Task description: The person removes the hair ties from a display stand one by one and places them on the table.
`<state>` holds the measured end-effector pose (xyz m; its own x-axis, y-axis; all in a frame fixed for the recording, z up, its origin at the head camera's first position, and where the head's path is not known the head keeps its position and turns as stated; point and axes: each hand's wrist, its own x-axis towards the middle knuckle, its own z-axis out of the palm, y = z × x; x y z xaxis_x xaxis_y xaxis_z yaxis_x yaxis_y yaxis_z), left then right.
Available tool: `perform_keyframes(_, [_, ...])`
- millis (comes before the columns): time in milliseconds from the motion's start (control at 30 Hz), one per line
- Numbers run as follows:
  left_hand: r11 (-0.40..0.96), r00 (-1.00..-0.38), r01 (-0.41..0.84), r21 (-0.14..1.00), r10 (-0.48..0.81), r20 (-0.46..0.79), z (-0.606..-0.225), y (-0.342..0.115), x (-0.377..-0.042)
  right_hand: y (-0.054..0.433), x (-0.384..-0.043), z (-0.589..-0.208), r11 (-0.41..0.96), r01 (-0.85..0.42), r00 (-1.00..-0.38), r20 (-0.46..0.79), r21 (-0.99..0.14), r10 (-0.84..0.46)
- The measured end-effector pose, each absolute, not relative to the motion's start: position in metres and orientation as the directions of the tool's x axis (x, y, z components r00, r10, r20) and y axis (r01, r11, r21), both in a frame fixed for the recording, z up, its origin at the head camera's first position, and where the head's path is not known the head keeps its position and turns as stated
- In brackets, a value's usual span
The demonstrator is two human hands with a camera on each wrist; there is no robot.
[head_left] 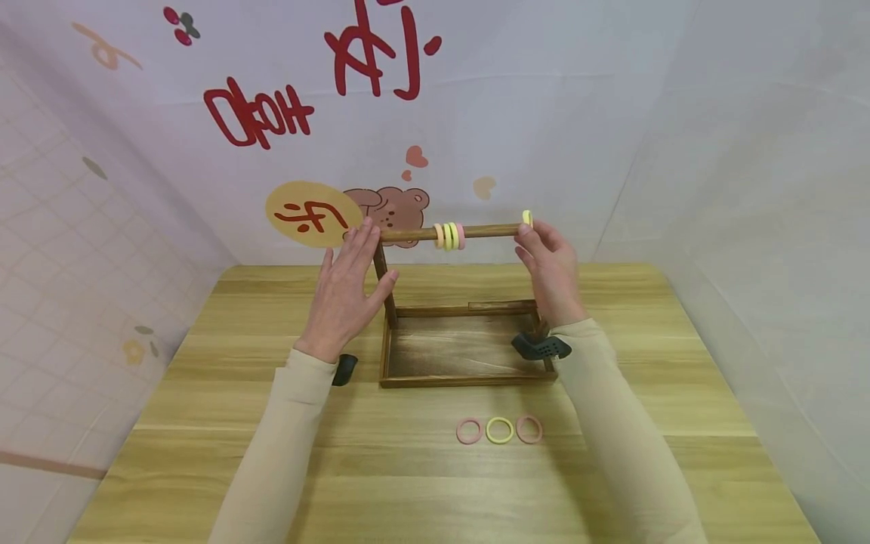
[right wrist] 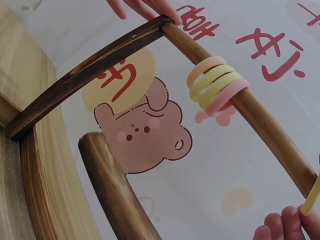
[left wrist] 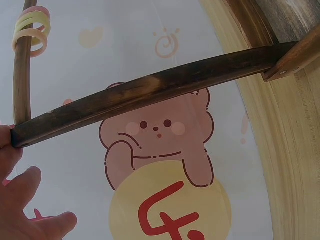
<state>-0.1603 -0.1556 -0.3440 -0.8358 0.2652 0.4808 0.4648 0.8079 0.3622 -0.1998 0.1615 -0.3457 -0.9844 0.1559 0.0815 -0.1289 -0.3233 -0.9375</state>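
Sleeves (head_left: 618,438) up close; L hand (head_left: 343,298), straight-fingered, touching L end of rod (head_left: 489,230); R hand (head_left: 553,272) pinching yellow ring (head_left: 526,217) at R end. Might drop it if pinch slips; stand (head_left: 469,381) could tip w/ too hard a push. Wood-grain table (head_left: 680,423), printed white sheet (head_left: 544,113) behind

We read plain cream long sleeves, referenced to the right cuff (head_left: 576,332): right sleeve (head_left: 632,446) directly behind it, left sleeve (head_left: 272,453) well left of it, stepping to a narrower band at the wrist. Perforated wrist piece (head_left: 541,347) at the right cuff's left edge: black, curved, small round holes. Smooth wrist piece (head_left: 345,370) well left of that cuff: black, rounded, partly hidden by left sleeve. Left hand (head_left: 345,298), right hand (head_left: 553,272): bare.
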Motion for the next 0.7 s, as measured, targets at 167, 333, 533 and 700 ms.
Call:
perform_keyframes(167, [0.806,-0.837,0.464,0.366,0.264,0.48,-0.344,-0.155,-0.16,0.168,-0.198,-0.345,-0.319,-0.129,-0.984,0.08,-0.939,0.162])
perform_keyframes(333, [0.806,-0.836,0.465,0.367,0.264,0.48,-0.345,-0.155,-0.16,0.173,-0.196,-0.344,-0.32,-0.136,-0.981,0.082,-0.938,0.176])
perform_keyframes(533, [0.804,-0.836,0.466,0.368,0.265,0.48,-0.345,-0.155,-0.161,0.18,-0.19,-0.343,-0.33,-0.16,-0.978,0.105,-0.93,0.177])
perform_keyframes(700, [0.803,-0.835,0.469,0.368,0.266,0.482,-0.344,-0.155,-0.161,0.185,-0.181,-0.343,-0.282,-0.186,-0.975,0.142,-0.941,0.169])
